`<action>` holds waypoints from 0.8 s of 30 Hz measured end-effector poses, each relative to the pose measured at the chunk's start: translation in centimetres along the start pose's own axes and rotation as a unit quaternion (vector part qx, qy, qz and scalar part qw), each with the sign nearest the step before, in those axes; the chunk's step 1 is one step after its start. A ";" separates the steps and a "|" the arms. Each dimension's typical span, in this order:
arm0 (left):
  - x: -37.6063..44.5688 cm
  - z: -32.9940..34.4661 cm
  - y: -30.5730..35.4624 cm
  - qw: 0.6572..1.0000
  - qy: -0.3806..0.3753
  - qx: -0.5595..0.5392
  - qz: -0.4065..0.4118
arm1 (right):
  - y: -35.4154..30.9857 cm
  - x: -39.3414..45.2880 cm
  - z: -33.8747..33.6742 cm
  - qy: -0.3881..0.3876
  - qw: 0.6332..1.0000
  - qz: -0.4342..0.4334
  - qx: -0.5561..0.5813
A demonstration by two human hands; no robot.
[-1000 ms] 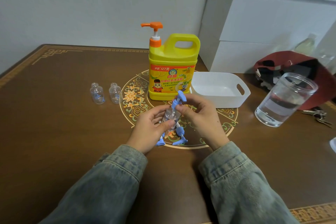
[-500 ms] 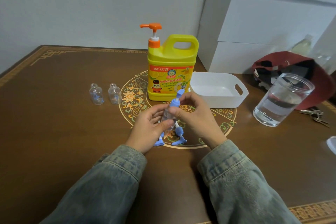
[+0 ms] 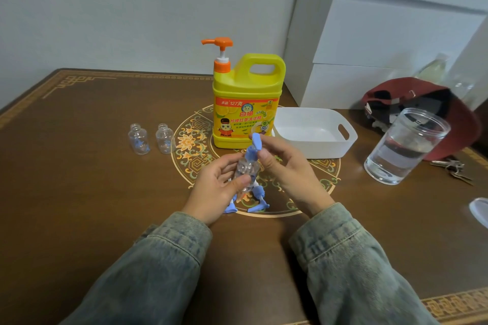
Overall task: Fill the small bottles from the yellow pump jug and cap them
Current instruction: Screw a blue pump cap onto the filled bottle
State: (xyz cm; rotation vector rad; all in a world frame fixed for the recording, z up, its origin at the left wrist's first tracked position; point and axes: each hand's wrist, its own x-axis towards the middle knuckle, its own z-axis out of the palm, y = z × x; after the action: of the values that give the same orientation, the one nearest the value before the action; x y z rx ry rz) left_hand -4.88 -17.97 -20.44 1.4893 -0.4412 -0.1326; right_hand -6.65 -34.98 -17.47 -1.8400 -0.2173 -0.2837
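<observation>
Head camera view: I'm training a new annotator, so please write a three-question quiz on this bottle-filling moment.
1. True or false: the two small clear plastic bottles standing left of the tall yellow pump jug already wear caps.
2. Which hand grips the clear body of the small bottle with the blue pump cap?
A. left hand
B. right hand
C. neither
3. Fill in: two loose blue pump caps lie on the brown table just ____ the held bottle.

Key
1. False: both necks are open.
2. A; the right hand's fingers pinch the blue cap.
3. Below, nearer the person.
</observation>
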 end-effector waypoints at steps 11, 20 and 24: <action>-0.1 -0.2 0.2 0.999 -0.031 -0.017 0.010 | 0.2 0.4 -0.5 -0.026 0.999 -0.013 -0.032; 0.1 -0.1 -0.2 0.999 0.028 0.018 0.009 | -0.6 0.0 1.0 0.091 0.994 0.058 0.001; 0.0 -0.3 0.2 1.000 -0.021 -0.019 0.013 | -0.8 0.3 0.5 0.039 0.999 0.035 0.008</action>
State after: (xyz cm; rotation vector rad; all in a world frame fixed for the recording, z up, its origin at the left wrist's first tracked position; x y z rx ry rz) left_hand -4.79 -17.67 -20.22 1.4457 -0.4903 -0.1505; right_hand -6.53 -34.31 -16.74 -1.8137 -0.0999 -0.3043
